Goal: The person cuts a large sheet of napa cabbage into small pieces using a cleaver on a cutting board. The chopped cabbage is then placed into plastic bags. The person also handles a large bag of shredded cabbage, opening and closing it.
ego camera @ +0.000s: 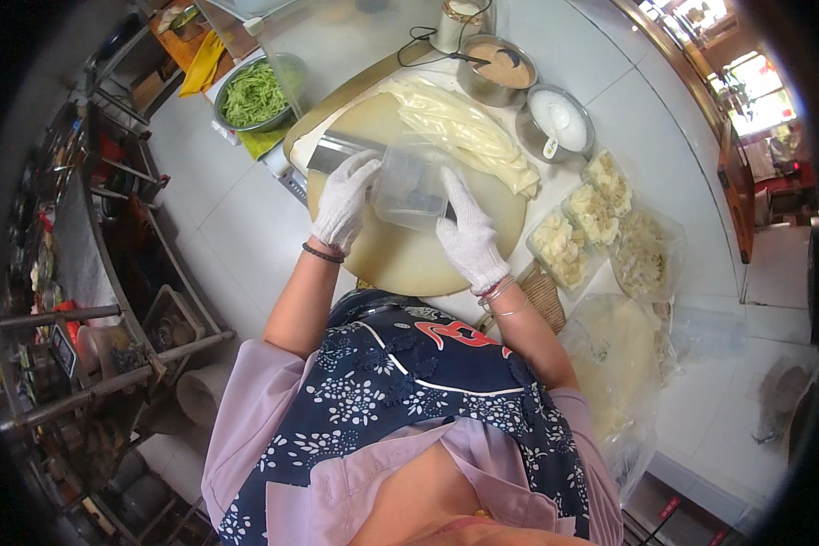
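My left hand [347, 198] and my right hand [469, 239] both wear white knit gloves. Between them they hold a clear plastic tub [409, 194] by its opposite sides, above a round cutting board [396, 266]. The tub looks tilted, and I make out no food in it. A wide metal cleaver blade [333, 151] lies on the board just beyond my left fingers; its handle is hidden. Long pale yellow folded sheets of food [461, 130] stretch across the board's far right side.
At right stand clear tubs of cut pale yellow pieces [558, 249], beside plastic bags [614, 355]. Beyond are a steel bowl of white granules [565, 119] with a spoon and a bowl of brown sauce [495, 65]. Shredded green vegetable [254, 95] fills a bowl far left. Metal racks [102, 252] line the left.
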{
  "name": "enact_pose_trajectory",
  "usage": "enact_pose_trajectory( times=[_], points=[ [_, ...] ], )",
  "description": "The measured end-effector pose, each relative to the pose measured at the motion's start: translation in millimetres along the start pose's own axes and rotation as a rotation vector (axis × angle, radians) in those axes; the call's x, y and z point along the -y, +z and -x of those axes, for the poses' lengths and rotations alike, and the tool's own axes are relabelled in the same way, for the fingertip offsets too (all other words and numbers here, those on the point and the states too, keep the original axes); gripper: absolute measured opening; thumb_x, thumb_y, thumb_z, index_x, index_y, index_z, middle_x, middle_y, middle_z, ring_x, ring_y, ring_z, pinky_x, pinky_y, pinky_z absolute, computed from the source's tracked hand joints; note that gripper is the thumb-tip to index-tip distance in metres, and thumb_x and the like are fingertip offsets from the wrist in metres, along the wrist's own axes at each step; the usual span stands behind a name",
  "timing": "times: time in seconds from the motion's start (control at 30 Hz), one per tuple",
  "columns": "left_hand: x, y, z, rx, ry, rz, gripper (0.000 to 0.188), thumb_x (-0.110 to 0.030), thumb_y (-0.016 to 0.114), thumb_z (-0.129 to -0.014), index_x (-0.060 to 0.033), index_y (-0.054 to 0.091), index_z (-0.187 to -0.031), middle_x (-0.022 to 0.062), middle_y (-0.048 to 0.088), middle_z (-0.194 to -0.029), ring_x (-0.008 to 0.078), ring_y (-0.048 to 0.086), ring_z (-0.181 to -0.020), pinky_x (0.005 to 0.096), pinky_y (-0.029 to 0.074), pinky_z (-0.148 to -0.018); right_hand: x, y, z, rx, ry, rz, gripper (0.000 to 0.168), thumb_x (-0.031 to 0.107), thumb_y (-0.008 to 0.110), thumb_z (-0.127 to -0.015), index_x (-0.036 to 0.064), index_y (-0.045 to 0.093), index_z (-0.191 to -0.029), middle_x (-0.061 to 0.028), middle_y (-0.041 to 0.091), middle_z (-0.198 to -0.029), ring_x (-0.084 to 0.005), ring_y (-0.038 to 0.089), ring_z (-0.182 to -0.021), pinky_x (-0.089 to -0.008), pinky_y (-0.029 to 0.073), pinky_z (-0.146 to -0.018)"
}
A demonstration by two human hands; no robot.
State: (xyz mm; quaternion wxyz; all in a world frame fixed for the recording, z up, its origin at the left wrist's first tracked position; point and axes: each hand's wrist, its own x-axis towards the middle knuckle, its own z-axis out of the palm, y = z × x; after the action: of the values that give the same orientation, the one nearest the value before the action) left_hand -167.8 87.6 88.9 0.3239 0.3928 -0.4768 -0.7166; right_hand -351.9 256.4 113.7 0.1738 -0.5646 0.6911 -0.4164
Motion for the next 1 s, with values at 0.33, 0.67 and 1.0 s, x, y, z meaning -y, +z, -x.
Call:
enact_pose_trajectory(
  times=[0.33, 0.67, 1.0],
  points=[
    [-40.3, 40.1, 26.9, 0.245, -0.032, 0.256, 0.042, -0.031, 0.064, -0.112, -0.0057, 0.064, -0.145, 0.0073, 0.072, -0.132, 0.0173, 0.071, -0.107, 0.0332, 0.059, -0.094, 50.8, -133.4, -34.5, -0.301, -0.370, 0.571, 0.042, 0.023, 0.064, -0.104, 0.012, 0.065, -0.145, -0.0158, 0.071, -0.132, -0.0395, 0.070, -0.112, -0.0504, 0.056, -0.100],
    [64.1, 197.5, -8.5, 0.653, 0.063, -0.624, 0.048, -0.041, 0.066, -0.110, 0.0013, 0.075, -0.129, 0.0065, 0.078, -0.095, 0.0122, 0.071, -0.079, 0.0302, 0.059, -0.075, -97.6, -229.9, -27.9, 0.261, 0.281, 0.621, 0.038, 0.034, 0.059, -0.101, 0.010, 0.077, -0.124, -0.0206, 0.077, -0.125, -0.0421, 0.071, -0.117, -0.0485, 0.055, -0.105],
    [79.8, 242.3, 10.0, 0.566, 0.058, -0.765, 0.042, -0.043, 0.060, -0.100, -0.0099, 0.082, -0.116, 0.0222, 0.079, -0.108, 0.0411, 0.076, -0.104, 0.0468, 0.058, -0.095, -138.7, -206.2, 3.6, 0.174, 0.202, 0.831, 0.028, 0.031, 0.061, -0.103, 0.016, 0.081, -0.117, -0.0156, 0.078, -0.116, -0.0388, 0.072, -0.111, -0.0510, 0.056, -0.098]
  ],
)
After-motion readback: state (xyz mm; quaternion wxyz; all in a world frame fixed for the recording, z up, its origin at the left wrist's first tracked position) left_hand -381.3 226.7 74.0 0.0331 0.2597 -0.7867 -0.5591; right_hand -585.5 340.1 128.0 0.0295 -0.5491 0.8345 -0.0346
